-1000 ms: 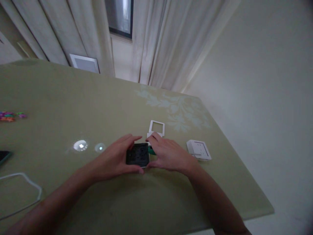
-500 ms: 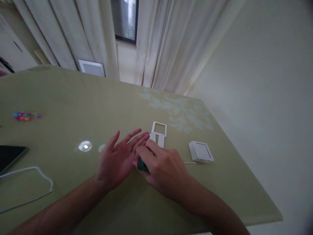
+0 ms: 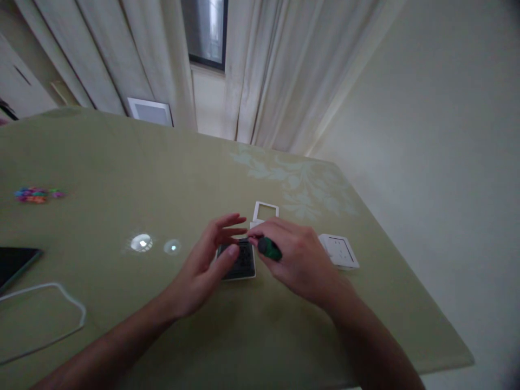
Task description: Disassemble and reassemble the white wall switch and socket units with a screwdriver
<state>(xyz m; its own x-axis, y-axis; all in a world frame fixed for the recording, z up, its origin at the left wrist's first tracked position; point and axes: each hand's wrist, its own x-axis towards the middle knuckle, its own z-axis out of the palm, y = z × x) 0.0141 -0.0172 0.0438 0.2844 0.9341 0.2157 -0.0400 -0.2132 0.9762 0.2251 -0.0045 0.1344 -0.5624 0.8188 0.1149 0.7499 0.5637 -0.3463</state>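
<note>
A square socket module with a dark face and a white rim lies on the table between my hands. My left hand is at its left side, the thumb over the dark face and the other fingers stretched out past the far edge. I cannot tell whether the thumb touches it. A screwdriver with a green and black handle is gripped in my right hand. Its handle points back toward me, and its tip is hidden at the module's far right corner.
Behind my right hand lies a white square frame. To the right sits a white wall socket. Farther left are colourful small pieces, a dark tablet-like object and a white cable. A wall borders the table's right side.
My left hand has turned from palm up to palm inward beside the module. My right hand has moved right, away from the left palm, with the screwdriver. The module now shows.
</note>
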